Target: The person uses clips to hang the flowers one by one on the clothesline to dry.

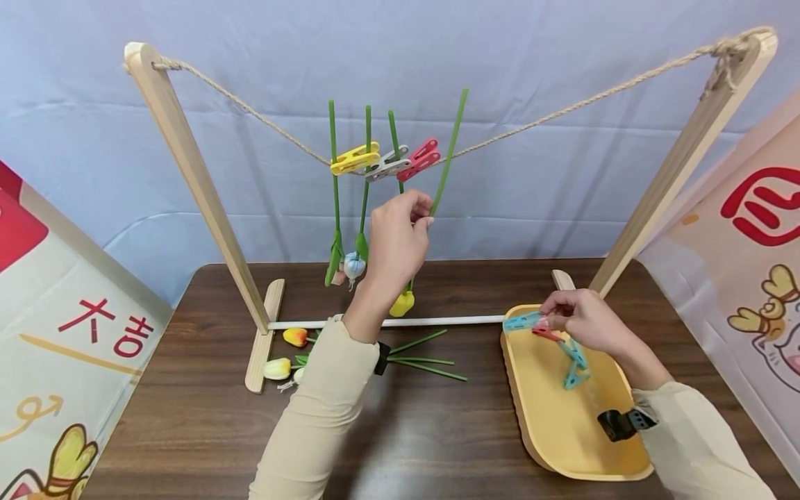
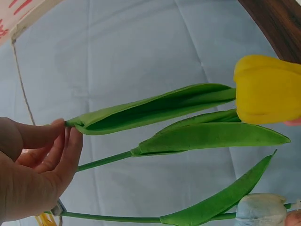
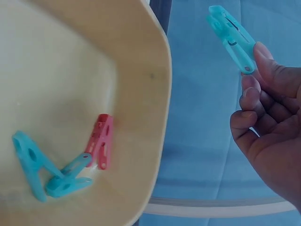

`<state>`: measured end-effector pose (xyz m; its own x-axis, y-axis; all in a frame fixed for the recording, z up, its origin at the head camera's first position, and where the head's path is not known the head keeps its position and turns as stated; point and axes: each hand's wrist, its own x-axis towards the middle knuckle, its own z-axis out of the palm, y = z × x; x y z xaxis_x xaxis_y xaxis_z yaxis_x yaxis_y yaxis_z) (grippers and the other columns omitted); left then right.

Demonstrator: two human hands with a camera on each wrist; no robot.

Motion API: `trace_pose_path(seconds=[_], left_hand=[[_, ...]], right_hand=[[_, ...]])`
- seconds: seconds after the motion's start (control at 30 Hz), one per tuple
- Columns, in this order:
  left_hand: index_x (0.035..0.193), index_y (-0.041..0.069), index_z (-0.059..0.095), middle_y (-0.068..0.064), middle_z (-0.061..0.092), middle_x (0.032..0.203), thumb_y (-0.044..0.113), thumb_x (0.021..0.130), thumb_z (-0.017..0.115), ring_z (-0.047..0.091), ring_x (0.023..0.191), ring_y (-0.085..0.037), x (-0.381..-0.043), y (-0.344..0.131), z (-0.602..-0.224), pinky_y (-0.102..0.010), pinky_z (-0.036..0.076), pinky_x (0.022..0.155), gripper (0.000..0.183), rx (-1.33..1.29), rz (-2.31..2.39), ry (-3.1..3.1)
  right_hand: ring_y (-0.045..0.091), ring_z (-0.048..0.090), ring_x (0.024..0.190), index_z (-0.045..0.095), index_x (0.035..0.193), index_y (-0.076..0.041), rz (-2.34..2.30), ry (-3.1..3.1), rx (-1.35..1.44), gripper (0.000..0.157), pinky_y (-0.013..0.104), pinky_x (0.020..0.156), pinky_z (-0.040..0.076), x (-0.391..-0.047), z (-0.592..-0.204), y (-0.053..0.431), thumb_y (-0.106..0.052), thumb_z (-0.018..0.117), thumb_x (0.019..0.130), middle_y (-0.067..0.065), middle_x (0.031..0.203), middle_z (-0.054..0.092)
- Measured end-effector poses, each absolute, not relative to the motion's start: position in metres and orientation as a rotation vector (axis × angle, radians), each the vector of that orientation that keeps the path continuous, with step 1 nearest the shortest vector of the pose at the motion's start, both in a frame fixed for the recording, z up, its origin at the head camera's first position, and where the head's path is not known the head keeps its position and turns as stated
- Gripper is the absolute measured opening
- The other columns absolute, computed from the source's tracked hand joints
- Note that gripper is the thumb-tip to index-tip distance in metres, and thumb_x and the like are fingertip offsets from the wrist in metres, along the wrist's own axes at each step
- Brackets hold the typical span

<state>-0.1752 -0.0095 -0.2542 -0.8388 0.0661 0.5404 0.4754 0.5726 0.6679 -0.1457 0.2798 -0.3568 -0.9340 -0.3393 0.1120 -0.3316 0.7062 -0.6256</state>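
My left hand [image 1: 398, 239] pinches the green stem [image 1: 450, 149] of an artificial tulip, its top slanting above the rope. In the left wrist view a yellow tulip head [image 2: 268, 89] sits at the far end of the held tulip's leaf. My right hand [image 1: 581, 321] holds a light blue clothespin [image 3: 233, 40] by its handle end, over the yellow bin's far rim. Yellow [image 1: 355, 160], grey [image 1: 387, 164] and red [image 1: 420, 160] clothespins fasten three stems to the rope [image 1: 544, 118], blooms downward.
Wooden posts [image 1: 200, 187] hold the rope, with a white rod [image 1: 450, 321] between their feet. More tulips [image 1: 294, 338] lie on the table left of centre, partly behind my left forearm. The yellow bin [image 1: 531, 444] at right holds red [image 3: 99, 141] and blue [image 3: 33, 162] clothespins.
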Motion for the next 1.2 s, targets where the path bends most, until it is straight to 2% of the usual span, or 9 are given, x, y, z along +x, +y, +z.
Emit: trace_pose_path(seconds=[0.37, 0.57, 0.97, 1.2], left_hand=[[0.093, 0.000, 0.066, -0.008, 0.067, 0.085, 0.001, 0.085, 0.062, 0.062, 0.078, -0.017, -0.177, -0.008, -0.257, -0.029, 0.046, 0.074, 0.010, -0.410, -1.195, -2.325], [0.094, 0.000, 0.066, -0.008, 0.067, 0.086, 0.001, 0.085, 0.062, 0.062, 0.079, -0.017, -0.176, -0.008, -0.259, -0.029, 0.046, 0.074, 0.010, -0.407, -1.212, -2.321], [0.092, 0.001, 0.066, -0.007, 0.067, 0.084, 0.001, 0.085, 0.062, 0.062, 0.077, -0.016, -0.179, -0.009, -0.261, -0.029, 0.046, 0.072, 0.008, -0.379, -1.219, -2.308], [0.091, 0.001, 0.067, -0.007, 0.067, 0.084, 0.001, 0.085, 0.063, 0.063, 0.076, -0.016, -0.179, -0.010, -0.258, -0.029, 0.046, 0.072, 0.008, -0.359, -1.238, -2.289]], right_hand=[[0.008, 0.051, 0.054, 0.066, 0.077, -0.004, -0.965, 3.015, -0.719, 0.004, 0.024, 0.048, 0.042, -0.160, -0.307, 0.256, -0.003, 0.069, 0.079, -0.002, 0.064, 0.059], [0.007, 0.048, 0.052, 0.066, 0.075, -0.004, -0.917, 3.054, -0.897, 0.006, 0.022, 0.048, 0.039, -0.168, -0.274, 0.233, -0.002, 0.071, 0.076, -0.003, 0.062, 0.059], [0.008, 0.044, 0.050, 0.067, 0.074, 0.001, -0.941, 3.273, -1.030, 0.005, 0.016, 0.047, 0.033, -0.175, -0.199, 0.192, 0.001, 0.072, 0.075, 0.006, 0.063, 0.060], [-0.001, 0.045, 0.049, 0.068, 0.076, 0.004, -1.074, 3.387, -0.925, 0.009, 0.013, 0.050, 0.034, -0.177, -0.168, 0.170, -0.004, 0.073, 0.076, 0.013, 0.067, 0.064]])
